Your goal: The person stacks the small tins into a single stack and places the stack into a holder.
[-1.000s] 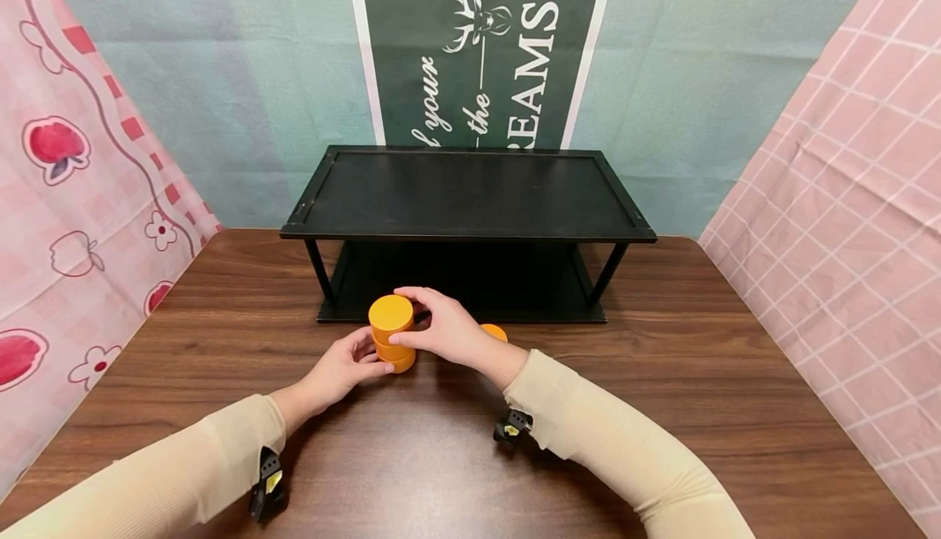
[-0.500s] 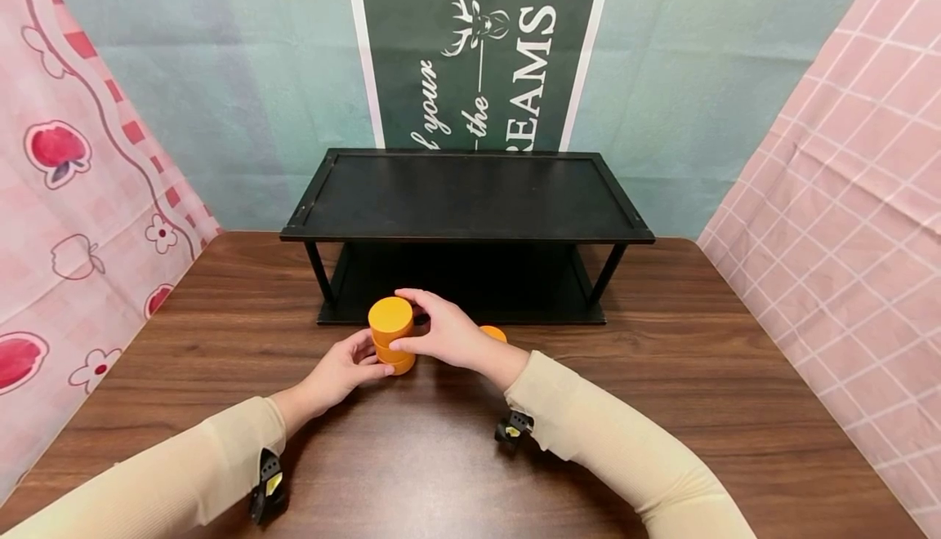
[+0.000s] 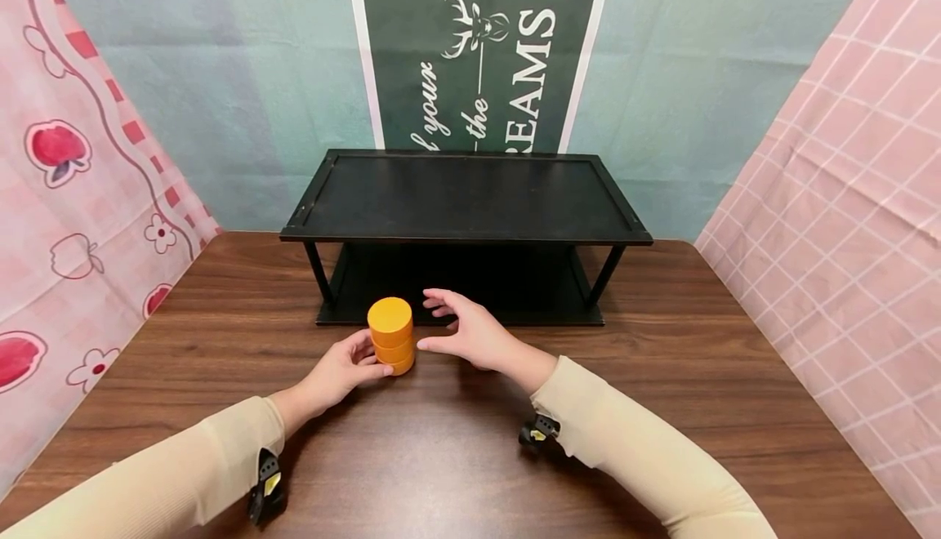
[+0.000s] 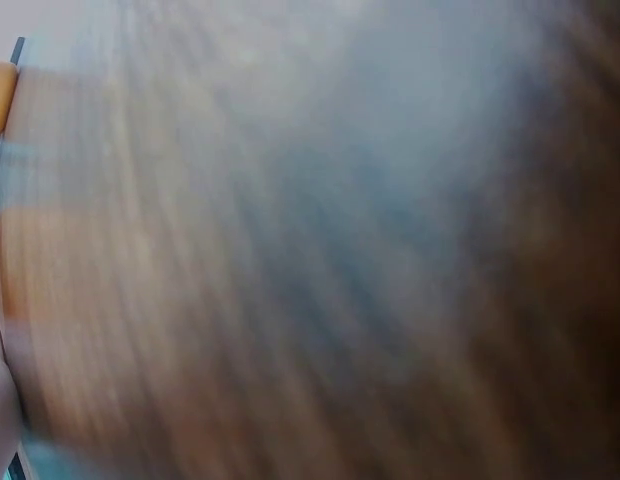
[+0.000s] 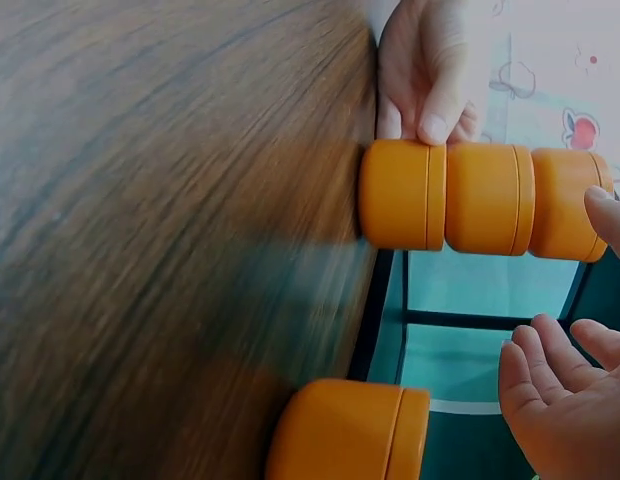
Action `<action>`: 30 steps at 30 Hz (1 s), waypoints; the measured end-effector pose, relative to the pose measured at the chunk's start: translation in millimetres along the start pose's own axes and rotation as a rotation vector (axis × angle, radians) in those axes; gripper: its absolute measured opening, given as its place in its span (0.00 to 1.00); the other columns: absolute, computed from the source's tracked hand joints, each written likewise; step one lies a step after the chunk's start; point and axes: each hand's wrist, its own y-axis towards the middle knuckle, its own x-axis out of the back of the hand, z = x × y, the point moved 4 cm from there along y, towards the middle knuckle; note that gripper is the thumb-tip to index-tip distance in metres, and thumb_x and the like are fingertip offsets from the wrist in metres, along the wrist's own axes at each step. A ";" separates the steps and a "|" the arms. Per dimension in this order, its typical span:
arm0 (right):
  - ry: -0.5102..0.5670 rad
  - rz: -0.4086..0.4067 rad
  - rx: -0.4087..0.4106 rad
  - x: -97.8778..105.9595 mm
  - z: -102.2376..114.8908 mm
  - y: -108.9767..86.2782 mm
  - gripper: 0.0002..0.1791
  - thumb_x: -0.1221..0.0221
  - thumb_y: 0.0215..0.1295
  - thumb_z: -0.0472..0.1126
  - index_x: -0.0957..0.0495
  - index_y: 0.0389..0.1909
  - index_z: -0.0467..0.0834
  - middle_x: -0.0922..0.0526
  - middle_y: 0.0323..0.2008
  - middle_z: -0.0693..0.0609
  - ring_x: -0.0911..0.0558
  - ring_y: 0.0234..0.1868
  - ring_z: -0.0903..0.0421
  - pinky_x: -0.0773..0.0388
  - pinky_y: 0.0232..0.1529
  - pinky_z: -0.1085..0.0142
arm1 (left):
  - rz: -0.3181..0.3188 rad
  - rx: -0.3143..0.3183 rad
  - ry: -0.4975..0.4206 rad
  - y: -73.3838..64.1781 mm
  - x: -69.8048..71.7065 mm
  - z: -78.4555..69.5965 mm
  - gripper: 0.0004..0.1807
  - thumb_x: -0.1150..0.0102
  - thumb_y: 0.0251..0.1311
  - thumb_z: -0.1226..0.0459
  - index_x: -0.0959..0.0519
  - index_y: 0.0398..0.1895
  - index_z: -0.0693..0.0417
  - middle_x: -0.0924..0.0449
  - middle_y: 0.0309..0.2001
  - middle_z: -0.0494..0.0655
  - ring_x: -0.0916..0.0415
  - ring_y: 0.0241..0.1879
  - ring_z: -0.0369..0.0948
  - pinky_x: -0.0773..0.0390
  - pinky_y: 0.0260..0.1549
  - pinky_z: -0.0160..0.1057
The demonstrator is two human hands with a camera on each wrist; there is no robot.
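I had a brown wood-grain table [image 3: 441, 457] on my feed, blue-green cloth [image 3: 698, 90] behind, left hand [image 3: 340, 370] gripping stacked round orange jars [image 3: 393, 340], right hand [image 3: 474, 338] loose beside them.

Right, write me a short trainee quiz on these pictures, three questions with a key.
1. How many orange jars make up the stack?
2. True or false: a separate jar stands on the table.
3. Which hand holds the bottom jar: A left, B right, C both?

Key:
1. Three.
2. True, as the right wrist view shows.
3. A, the left hand; the right hand holds nothing.
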 end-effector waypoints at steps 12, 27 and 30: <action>-0.022 -0.022 -0.024 11.7 -5.8 -9.4 0.37 0.32 0.53 0.44 0.35 0.63 0.40 0.25 0.55 0.47 0.25 0.53 0.53 0.24 0.49 0.56 | -0.013 0.028 0.025 -4.3 0.7 -0.4 0.33 0.35 0.53 0.69 0.37 0.60 0.71 0.30 0.56 0.64 0.31 0.56 0.53 0.31 0.56 0.40; -0.019 -0.044 -0.065 31.2 -29.4 -24.6 0.37 0.33 0.54 0.45 0.36 0.63 0.41 0.25 0.56 0.45 0.26 0.54 0.52 0.25 0.49 0.59 | 0.008 0.023 0.026 -3.7 -0.8 -3.5 0.33 0.35 0.54 0.68 0.37 0.60 0.71 0.31 0.56 0.64 0.32 0.57 0.53 0.31 0.55 0.39; -0.023 -0.061 -0.066 35.5 -32.5 -28.1 0.36 0.33 0.54 0.44 0.35 0.63 0.40 0.25 0.55 0.46 0.26 0.53 0.52 0.24 0.49 0.59 | 0.012 0.009 0.017 -2.8 -0.6 -4.0 0.33 0.35 0.54 0.68 0.38 0.60 0.72 0.31 0.56 0.65 0.33 0.57 0.54 0.31 0.56 0.40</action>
